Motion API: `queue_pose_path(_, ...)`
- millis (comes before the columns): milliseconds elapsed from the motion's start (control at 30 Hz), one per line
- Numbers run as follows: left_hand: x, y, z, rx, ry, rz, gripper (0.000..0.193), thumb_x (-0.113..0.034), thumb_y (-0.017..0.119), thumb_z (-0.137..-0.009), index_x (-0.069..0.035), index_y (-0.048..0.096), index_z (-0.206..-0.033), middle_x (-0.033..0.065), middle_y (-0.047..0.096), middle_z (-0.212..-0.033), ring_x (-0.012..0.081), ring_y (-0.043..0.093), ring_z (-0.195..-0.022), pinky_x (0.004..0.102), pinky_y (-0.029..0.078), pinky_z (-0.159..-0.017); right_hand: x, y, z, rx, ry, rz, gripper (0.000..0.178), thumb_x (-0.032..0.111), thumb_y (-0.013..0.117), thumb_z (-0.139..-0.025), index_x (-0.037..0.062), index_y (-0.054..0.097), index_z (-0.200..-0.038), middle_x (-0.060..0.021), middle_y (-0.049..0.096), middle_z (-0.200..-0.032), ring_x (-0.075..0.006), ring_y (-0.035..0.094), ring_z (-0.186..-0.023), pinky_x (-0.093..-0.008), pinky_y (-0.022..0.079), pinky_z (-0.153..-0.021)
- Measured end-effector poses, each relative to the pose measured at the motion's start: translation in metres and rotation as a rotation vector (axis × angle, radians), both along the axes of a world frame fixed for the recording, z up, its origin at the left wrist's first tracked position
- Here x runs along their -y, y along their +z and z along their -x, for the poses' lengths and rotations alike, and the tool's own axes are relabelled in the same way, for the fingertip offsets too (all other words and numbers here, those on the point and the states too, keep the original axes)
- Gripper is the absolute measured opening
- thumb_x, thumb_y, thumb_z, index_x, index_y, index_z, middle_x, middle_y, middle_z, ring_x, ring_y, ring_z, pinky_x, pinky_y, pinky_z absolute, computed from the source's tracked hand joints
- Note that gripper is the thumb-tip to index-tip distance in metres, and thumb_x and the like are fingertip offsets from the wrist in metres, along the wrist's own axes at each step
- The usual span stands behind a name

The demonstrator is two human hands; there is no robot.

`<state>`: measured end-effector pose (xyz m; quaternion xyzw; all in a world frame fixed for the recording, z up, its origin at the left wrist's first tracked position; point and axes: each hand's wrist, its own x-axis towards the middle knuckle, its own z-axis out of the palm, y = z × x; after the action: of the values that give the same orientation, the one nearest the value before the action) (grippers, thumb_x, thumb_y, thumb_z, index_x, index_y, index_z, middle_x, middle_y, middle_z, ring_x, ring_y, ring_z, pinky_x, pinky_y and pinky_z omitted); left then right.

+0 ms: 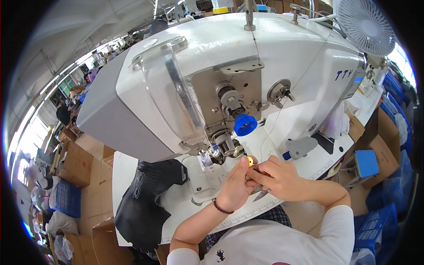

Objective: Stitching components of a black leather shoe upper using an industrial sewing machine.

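Note:
In front of the sewing machine's needle area, both of my hands are together. My left hand [233, 187] is closed, its thumb and fingertips pinching a small round yellow piece [250, 161]. Against its fingers rests my right hand [278, 177], closed, with the thumb and forefinger pressed together at the yellow piece. A pointed metal blade [261, 195] sticks out below the right hand's curled fingers; its handle is hidden, so the tool's kind is unclear. On the white tabletop to the left lies a black sheet-like workpiece [145, 198], draped over the front edge.
The large white sewing machine [207, 39] arches over the table [176, 225], with a blue knob [245, 125] near my hands. A grey clamp-like part [301, 147] lies right of them. A fan [369, 26], blue stool [366, 162], cartons [75, 163] and crates [375, 227] stand around.

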<state>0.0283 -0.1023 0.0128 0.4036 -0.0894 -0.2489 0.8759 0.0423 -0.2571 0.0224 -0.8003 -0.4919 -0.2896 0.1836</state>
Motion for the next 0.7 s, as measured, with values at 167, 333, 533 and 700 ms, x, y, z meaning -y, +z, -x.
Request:
queue_pose_path(167, 0.005, 0.002, 0.005, -0.207, 0.313, 0.015, 0.030, -0.034, 0.030, -0.092, -0.006, 0.040, -0.095, 0.0071, 0.046, -0.077, 0.0151, 0.045, -0.066, 0.0291, 0.042, -0.069, 0.008, 0.021, -0.007, 0.055, 0.114, -0.326, 0.045, 0.018, 0.071, -0.060, 0.0062, 0.058, -0.101, 0.0000, 0.046, -0.068, -0.0119, 0.044, -0.054, -0.0195, 0.033, -0.043)
queue_pose_path(333, 0.001, 0.005, 0.009, -0.092, 0.120, 0.016, 0.031, -0.035, 0.032, -0.091, -0.006, 0.041, -0.096, 0.0025, 0.041, -0.071, 0.0107, 0.033, -0.058, 0.0245, 0.032, -0.054, 0.030, 0.065, -0.039, -0.646, 0.245, -1.066, 0.035, 0.020, 0.061, -0.078, 0.0002, 0.050, -0.105, 0.0041, 0.043, -0.063, -0.0031, 0.035, -0.054, -0.0181, 0.029, -0.044)
queue_pose_path(533, 0.003, 0.006, 0.012, -0.125, 0.026, -0.039, 0.028, -0.032, 0.033, -0.092, -0.005, 0.040, -0.098, 0.0001, 0.038, -0.067, 0.0073, 0.030, -0.055, 0.0185, 0.027, -0.050, 0.020, 0.074, -0.023, -0.690, 0.288, -1.078, 0.017, 0.015, 0.052, -0.083, 0.0002, 0.053, -0.075, 0.0016, 0.043, -0.062, -0.0049, 0.035, -0.051, -0.0184, 0.027, -0.044)
queue_pose_path(700, -0.002, 0.014, 0.006, 0.041, 0.125, -0.146, 0.033, -0.030, 0.033, -0.092, -0.001, 0.040, -0.107, 0.0017, 0.041, -0.071, 0.0060, 0.028, -0.055, 0.0169, 0.027, -0.049, 0.054, 0.053, 0.020, -0.296, 0.330, -1.118, 0.026, 0.015, 0.055, -0.081, 0.0033, 0.050, -0.059, -0.0033, 0.047, -0.061, -0.0110, 0.041, -0.051, -0.0225, 0.030, -0.044)
